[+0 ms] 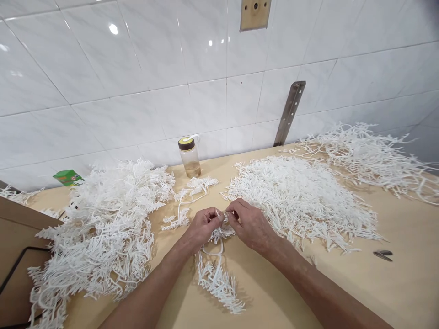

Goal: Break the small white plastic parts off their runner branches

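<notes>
My left hand [205, 225] and my right hand [252, 225] meet over the middle of the table, thumbs and fingertips pinched close together. Between them is part of a white branched sprig [221, 234], its fine tips showing below the fingers. The exact spot they grip is too small to make out. From it a thin white stem loops down to a feathery white branch [221, 283] lying on the table. Just left of my left hand lies another loose white sprig [177, 220], joined by a curved stem to a tuft behind it.
White sprigs form a tall heap [113, 228] on the left and a flatter pile [302, 196] on the right. Longer bare branches [373, 157] lie at the back right. A bottle [190, 160], a green box [67, 177], small dark snips [383, 255] and a cardboard box [20, 228] stand around.
</notes>
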Motion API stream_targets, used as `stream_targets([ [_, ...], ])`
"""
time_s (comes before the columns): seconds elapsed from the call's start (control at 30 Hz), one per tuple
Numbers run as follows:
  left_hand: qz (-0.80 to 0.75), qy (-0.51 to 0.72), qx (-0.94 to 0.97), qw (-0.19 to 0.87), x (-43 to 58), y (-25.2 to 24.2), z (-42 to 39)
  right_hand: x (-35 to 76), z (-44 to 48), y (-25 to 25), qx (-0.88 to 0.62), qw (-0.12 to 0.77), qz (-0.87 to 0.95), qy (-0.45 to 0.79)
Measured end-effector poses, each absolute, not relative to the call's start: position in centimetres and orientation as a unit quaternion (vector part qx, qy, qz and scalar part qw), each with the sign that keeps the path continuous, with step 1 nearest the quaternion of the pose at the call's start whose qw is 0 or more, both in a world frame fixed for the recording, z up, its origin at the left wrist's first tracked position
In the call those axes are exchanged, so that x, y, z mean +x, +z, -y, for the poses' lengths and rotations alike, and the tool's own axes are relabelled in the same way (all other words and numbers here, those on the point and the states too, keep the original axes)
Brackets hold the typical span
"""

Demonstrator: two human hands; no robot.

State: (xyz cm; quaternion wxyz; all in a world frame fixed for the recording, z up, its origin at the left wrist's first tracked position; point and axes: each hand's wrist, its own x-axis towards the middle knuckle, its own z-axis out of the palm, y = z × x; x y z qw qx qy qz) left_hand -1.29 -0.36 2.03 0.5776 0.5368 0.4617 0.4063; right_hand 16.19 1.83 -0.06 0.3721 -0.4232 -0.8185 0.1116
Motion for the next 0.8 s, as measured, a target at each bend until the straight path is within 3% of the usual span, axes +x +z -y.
stream_targets([
  [0.27,-0.466,0.440,0.502,0.580,-0.8,1.5,0.6,17.9,-3.6,-0.3,-0.531,0.443,0.718,0.077],
  [0.47,-0.489,0.489,0.483,0.536,-0.8,0.5,0.1,17.5,-2.5,0.6,-0.442,0.480,0.749,0.111],
  [0.8,-0.468,0.500,0.469,0.558,-0.7,0.1,0.1,16.3,-1.2,0.7,-0.403,0.430,0.785,0.192],
])
